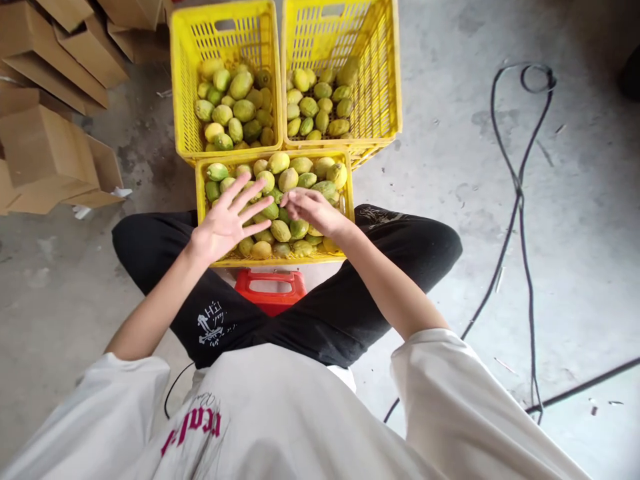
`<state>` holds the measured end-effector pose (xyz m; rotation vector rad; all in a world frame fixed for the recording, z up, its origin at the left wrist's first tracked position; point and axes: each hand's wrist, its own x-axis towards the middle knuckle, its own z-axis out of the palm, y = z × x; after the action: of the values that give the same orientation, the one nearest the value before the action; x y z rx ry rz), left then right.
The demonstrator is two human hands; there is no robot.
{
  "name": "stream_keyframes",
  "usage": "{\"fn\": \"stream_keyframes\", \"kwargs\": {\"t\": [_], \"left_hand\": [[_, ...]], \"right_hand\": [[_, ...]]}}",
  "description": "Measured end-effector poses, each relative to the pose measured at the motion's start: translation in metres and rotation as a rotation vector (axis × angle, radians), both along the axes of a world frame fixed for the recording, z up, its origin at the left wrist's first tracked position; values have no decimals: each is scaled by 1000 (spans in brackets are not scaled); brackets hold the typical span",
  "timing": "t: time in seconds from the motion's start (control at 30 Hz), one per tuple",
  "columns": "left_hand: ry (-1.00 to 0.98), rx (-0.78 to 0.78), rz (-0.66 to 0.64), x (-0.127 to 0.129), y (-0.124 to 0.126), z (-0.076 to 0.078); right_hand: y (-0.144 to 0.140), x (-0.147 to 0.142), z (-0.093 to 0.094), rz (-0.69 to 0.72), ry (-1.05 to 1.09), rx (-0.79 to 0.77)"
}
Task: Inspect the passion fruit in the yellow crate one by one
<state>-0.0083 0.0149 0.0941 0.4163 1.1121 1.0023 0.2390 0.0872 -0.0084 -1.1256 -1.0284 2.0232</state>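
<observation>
My left hand (225,223) is spread with its palm turned up and nothing in it. Close to its fingertips, my right hand (314,210) has its fingers curled together, and no object shows in them. Both hands are over a low yellow crate (201,193) full of oval yellow-green fruits (281,231) that look like lemons. The hands cover some of the fruits. Whether either hand touches them I cannot tell.
Behind stand two taller yellow crates, a left one (225,40) and a right one (375,87), both holding similar fruits. A red plastic stool (271,303) shows between my knees. Cardboard boxes (50,147) lie at left, a black cable (520,193) at right.
</observation>
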Motion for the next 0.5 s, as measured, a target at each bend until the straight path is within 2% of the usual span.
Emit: {"fn": "stream_keyframes", "kwargs": {"t": [0.1,0.17,0.27,0.43,0.5], "left_hand": [[-108,-129,34,15,-20,-1],[-156,-187,25,25,-26,-7],[-185,-212,16,37,-31,-24],[-189,-255,76,44,-38,-52],[-209,-283,100,47,-41,-61]], "right_hand": [[-21,-6,9,328,128,67],[-31,-11,6,442,150,84],[-42,-18,-9,469,136,73],[-52,-22,-38,437,90,-84],[-58,-21,-50,432,92,-42]]}}
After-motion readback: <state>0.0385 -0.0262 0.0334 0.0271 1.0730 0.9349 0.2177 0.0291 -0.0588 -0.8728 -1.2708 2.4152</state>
